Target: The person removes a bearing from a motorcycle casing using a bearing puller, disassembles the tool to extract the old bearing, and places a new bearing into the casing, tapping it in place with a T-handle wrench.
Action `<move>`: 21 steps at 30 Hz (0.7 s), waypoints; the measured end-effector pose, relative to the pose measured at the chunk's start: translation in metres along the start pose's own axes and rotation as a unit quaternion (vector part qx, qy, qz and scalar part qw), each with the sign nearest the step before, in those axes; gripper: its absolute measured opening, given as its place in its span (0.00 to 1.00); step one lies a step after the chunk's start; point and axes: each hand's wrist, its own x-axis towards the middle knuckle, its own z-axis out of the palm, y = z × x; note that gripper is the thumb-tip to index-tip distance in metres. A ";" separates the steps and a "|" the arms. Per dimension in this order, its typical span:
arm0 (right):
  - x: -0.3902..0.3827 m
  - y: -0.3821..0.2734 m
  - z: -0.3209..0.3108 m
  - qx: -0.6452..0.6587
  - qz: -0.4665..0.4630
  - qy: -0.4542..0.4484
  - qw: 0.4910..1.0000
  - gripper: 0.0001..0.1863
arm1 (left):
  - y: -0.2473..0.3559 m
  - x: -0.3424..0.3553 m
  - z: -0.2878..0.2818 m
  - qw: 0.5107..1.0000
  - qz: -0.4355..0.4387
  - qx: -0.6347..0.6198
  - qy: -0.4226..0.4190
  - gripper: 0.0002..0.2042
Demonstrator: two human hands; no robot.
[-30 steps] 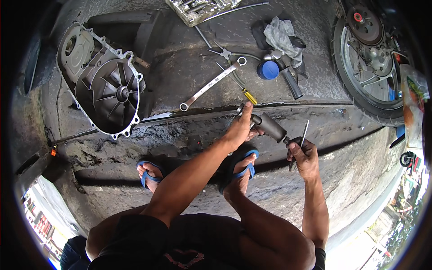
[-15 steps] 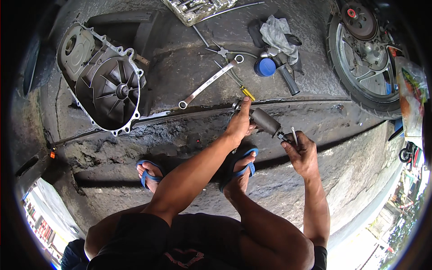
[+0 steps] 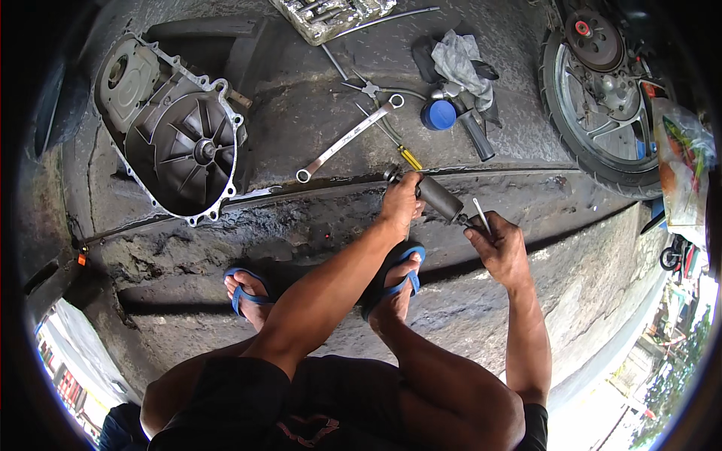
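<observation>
A dark grey cylindrical metal tool (image 3: pixel 440 198) with a narrower shaft at its lower right end slants between my hands. My left hand (image 3: pixel 400 201) is closed around its upper left part, the thumb near a ridged metal end (image 3: pixel 392 174). My right hand (image 3: pixel 497 249) pinches at the tool's thin lower right end. A slim silver rod (image 3: pixel 480 210) sticks up from between its fingers; where the rod meets the tool is hidden. Just beyond my left hand lie a yellow-handled screwdriver (image 3: pixel 410 158) and a long double-ended ring spanner (image 3: pixel 350 138).
A large engine casing (image 3: pixel 188 150) stands at left. Beyond the spanner lie a cross-shaped metal tool (image 3: pixel 371 89), a blue round lid (image 3: pixel 438 115), grey rags (image 3: pixel 460 60) and a dirty socket tray (image 3: pixel 323 19). A motorcycle wheel (image 3: pixel 560 105) and plastic bag (image 3: pixel 681 158) are at right.
Both hands and the cylindrical tool have shifted slightly; my right hand has moved a little up and left, its silver rod now leaning left. My left thumb has come down around the tool.
</observation>
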 end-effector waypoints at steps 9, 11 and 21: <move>0.009 0.010 0.001 0.001 0.010 0.000 1.000 0.10 | 0.004 0.005 0.004 0.996 -0.056 -0.073 -0.012 0.13; 0.007 0.012 0.001 0.007 0.043 -0.006 0.999 0.10 | -0.003 0.020 -0.007 0.998 -0.046 -0.035 -0.013 0.14; -0.054 0.026 0.052 0.379 0.155 -0.015 0.912 0.20 | -0.004 0.030 -0.009 0.999 -0.027 -0.028 0.027 0.14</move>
